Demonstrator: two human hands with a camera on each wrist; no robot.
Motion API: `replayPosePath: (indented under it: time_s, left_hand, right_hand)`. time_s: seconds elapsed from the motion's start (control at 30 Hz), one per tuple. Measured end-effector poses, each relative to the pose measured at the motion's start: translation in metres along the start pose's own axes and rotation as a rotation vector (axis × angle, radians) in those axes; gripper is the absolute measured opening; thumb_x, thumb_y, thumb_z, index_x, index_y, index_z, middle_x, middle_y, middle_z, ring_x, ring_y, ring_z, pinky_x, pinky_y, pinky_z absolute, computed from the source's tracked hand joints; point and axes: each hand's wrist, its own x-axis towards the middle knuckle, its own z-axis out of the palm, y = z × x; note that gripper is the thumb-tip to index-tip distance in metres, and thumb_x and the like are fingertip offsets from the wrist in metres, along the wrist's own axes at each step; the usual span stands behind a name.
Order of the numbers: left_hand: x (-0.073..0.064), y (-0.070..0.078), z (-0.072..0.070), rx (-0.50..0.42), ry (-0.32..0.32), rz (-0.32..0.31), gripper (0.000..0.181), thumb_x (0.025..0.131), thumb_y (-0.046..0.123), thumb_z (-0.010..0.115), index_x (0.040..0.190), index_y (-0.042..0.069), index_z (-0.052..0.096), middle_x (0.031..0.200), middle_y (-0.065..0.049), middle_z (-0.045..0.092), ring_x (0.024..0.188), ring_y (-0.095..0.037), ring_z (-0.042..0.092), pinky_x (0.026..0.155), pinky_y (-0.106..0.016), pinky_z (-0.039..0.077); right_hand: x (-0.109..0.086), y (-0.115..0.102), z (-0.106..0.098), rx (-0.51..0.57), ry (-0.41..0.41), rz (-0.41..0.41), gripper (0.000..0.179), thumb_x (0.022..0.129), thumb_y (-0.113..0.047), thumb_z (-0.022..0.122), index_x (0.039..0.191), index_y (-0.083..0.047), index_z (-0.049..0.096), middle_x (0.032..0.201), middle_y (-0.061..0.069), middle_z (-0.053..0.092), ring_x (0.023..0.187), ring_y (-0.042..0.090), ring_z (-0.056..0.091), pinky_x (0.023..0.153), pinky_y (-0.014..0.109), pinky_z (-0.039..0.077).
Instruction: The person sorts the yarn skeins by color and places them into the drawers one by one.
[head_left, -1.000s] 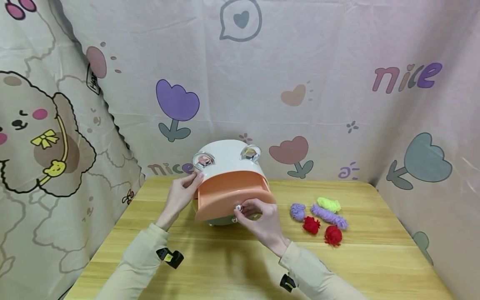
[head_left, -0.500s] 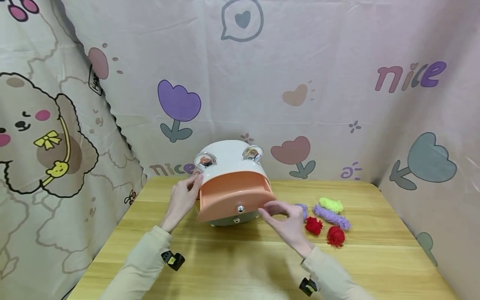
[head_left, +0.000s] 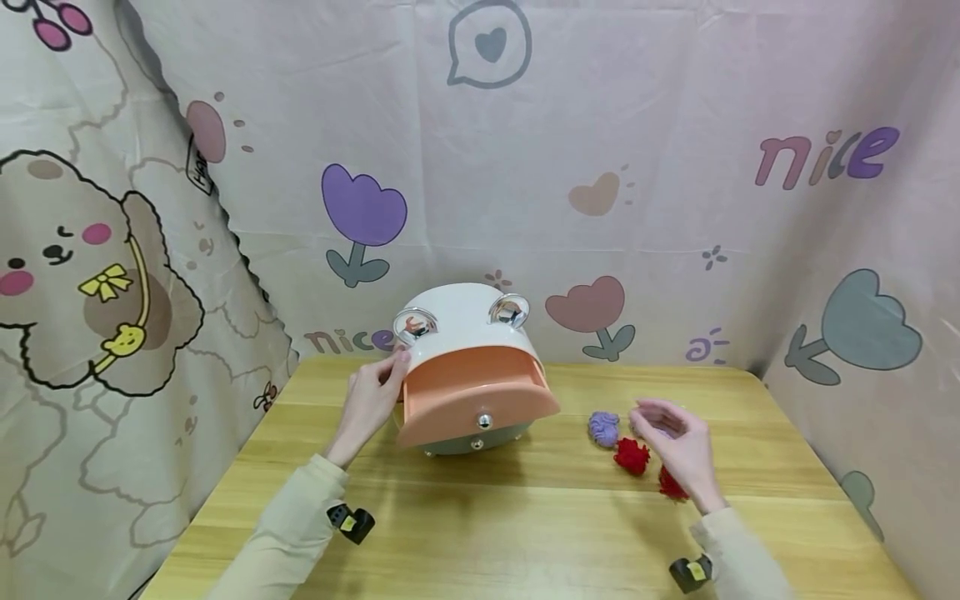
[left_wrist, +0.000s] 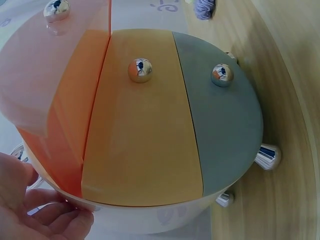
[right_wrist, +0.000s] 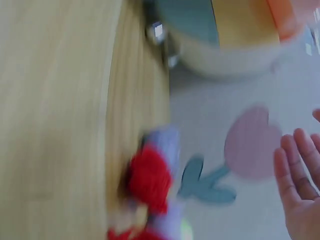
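A small rounded drawer box (head_left: 461,321) with a white shell and silver ear-like rings stands on the table, its peach top drawer (head_left: 480,408) pulled out. Its yellow middle and grey-green bottom fronts sit flush in the left wrist view. My left hand (head_left: 372,396) holds the shell's left side near the ear, fingers curled against the rim. My right hand (head_left: 678,442), fingers loosely bent and holding nothing, is over the yarn. A purple yarn ball (head_left: 603,428) and a red yarn ball (head_left: 632,457) lie left of it. Another red yarn ball (head_left: 671,483) is partly covered by it.
The wooden table (head_left: 525,542) ends at a printed cloth backdrop (head_left: 480,208) behind the box, with more cloth at both sides. Each forearm carries a black wrist camera (head_left: 351,523).
My right hand has let go of the top drawer's silver knob and moved right to the yarn, covering the yellow-green piece. The drawer stays out; my left hand stays on the box.
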Motion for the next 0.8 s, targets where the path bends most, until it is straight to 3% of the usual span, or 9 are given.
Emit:
replayPosePath:
  time_s: [0.23, 0.5, 0.63, 0.8]
  left_hand:
    - [0.000, 0.000, 0.000, -0.006, 0.005, 0.010, 0.049, 0.105, 0.042, 0.049, 0.139, 0.008, 0.059, 0.147, -0.008, 0.056, 0.135, -0.036, 0.054, 0.106, -0.052, 0.047]
    - [0.000, 0.001, 0.000, -0.013, 0.009, 0.011, 0.048, 0.105, 0.042, 0.051, 0.137, 0.009, 0.061, 0.146, -0.006, 0.057, 0.134, -0.035, 0.055, 0.105, -0.051, 0.047]
    - [0.000, 0.002, 0.000, -0.010, 0.017, 0.021, 0.047, 0.105, 0.041, 0.051, 0.137, 0.008, 0.061, 0.146, -0.007, 0.057, 0.138, -0.037, 0.051, 0.111, -0.054, 0.043]
    - [-0.001, 0.002, 0.000, -0.012, 0.020, 0.020, 0.046, 0.105, 0.040, 0.051, 0.137, 0.009, 0.061, 0.146, -0.007, 0.057, 0.138, -0.037, 0.050, 0.112, -0.055, 0.041]
  right_hand:
    - [-0.003, 0.037, -0.044, -0.025, -0.035, 0.032, 0.031, 0.089, 0.002, 0.072, 0.118, 0.009, 0.063, 0.100, -0.024, 0.070, 0.091, -0.006, 0.066, 0.082, 0.006, 0.051]
    - [-0.015, 0.062, -0.075, 0.021, -0.138, 0.103, 0.034, 0.089, 0.004, 0.070, 0.121, 0.007, 0.062, 0.107, -0.019, 0.069, 0.093, -0.002, 0.065, 0.082, 0.008, 0.051]
    - [-0.021, 0.069, -0.083, -0.058, -0.210, 0.186, 0.043, 0.090, -0.001, 0.072, 0.129, 0.008, 0.056, 0.108, -0.017, 0.067, 0.094, -0.002, 0.062, 0.079, 0.014, 0.053]
    - [-0.025, 0.076, -0.087, -0.191, -0.284, 0.254, 0.052, 0.091, -0.012, 0.074, 0.135, 0.006, 0.053, 0.113, -0.025, 0.063, 0.096, -0.002, 0.058, 0.079, 0.019, 0.049]
